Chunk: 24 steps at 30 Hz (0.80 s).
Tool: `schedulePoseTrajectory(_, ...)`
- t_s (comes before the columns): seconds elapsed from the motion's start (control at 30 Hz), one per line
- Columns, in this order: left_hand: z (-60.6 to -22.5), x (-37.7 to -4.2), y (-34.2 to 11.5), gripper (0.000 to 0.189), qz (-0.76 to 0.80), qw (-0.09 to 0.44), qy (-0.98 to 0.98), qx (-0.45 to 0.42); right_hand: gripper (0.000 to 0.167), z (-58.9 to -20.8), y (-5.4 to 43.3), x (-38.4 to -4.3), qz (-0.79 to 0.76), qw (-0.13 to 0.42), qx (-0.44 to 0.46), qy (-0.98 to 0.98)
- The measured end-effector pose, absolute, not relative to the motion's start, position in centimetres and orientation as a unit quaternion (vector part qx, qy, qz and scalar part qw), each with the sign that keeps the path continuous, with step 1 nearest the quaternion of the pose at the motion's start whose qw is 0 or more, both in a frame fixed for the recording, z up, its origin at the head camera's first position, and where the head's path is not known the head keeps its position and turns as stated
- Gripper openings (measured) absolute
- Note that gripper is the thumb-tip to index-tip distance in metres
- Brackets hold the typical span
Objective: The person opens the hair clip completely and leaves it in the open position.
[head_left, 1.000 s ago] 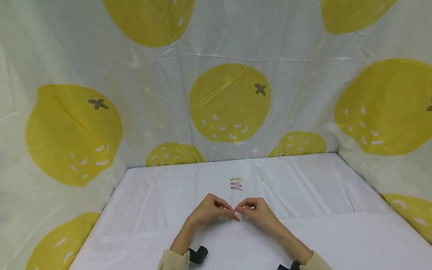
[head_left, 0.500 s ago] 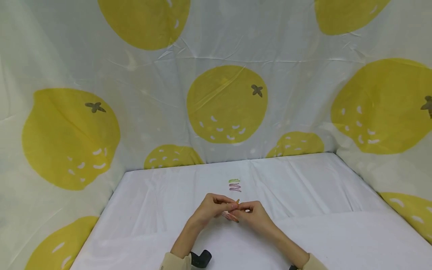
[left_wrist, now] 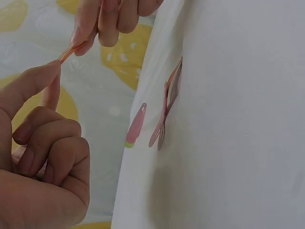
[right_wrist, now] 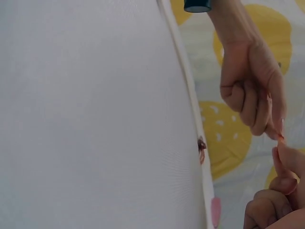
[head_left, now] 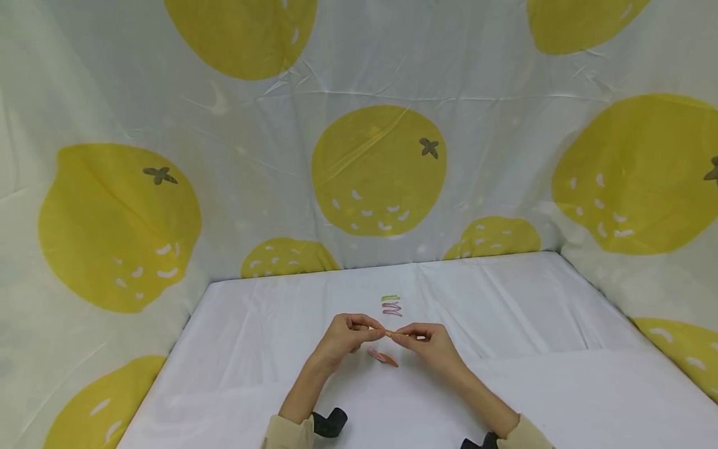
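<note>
Between the fingertips of both hands, a small orange snap hair clip [head_left: 389, 333] is held above the table. My left hand [head_left: 341, 338] pinches one end with thumb and index finger; in the left wrist view its other fingers are curled in. The opposite end of the orange clip [left_wrist: 71, 51] is pinched by my right hand [head_left: 430, 344]. Beneath the hands lies a small heap of pink and orange hair clips [head_left: 384, 357], some tilted up off the cloth. Fingertips cover much of the held clip, so whether it is snapped open cannot be told.
Farther back on the white-covered table [head_left: 269, 349] lie pink hair clips [head_left: 391, 308] and a green hair clip [head_left: 391, 297], roughly in a row. A lemon-print curtain [head_left: 381, 168] encloses the back and sides. Black wrist mounts [head_left: 330, 423] sit by the beige sleeves.
From low over the heap, both hands have risen with the orange hair clip. It now lies level between them, after standing more upright half a second ago. The heap below shows more fully.
</note>
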<state>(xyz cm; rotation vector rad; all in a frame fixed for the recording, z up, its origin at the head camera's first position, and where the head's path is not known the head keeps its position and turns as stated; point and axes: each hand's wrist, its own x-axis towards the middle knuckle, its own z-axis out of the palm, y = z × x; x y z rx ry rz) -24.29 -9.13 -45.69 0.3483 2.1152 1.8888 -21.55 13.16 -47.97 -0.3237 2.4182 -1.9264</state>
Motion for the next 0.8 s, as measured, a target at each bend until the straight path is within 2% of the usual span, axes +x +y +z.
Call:
schedulePoseTrajectory(0.13,-45.7,-24.4,-9.2,0.024,0.642,0.126,0.745,0.128,0.017,-48.0,13.2,-21.7,-0.623,0.005,-0.096,0.777)
schedulePoseTrajectory(0.4,-45.7,-24.2,-8.6,0.019,0.649,0.055,0.746,0.138,0.016,-48.1,13.1,-21.9,-0.620,-0.031,-0.097,0.778)
schedulePoseTrajectory(0.8,-46.0,-23.7,-7.8,0.013,0.623,0.016,0.768,0.146,0.018,-48.3,12.8,-21.5,-0.628,-0.046,-0.066,0.774)
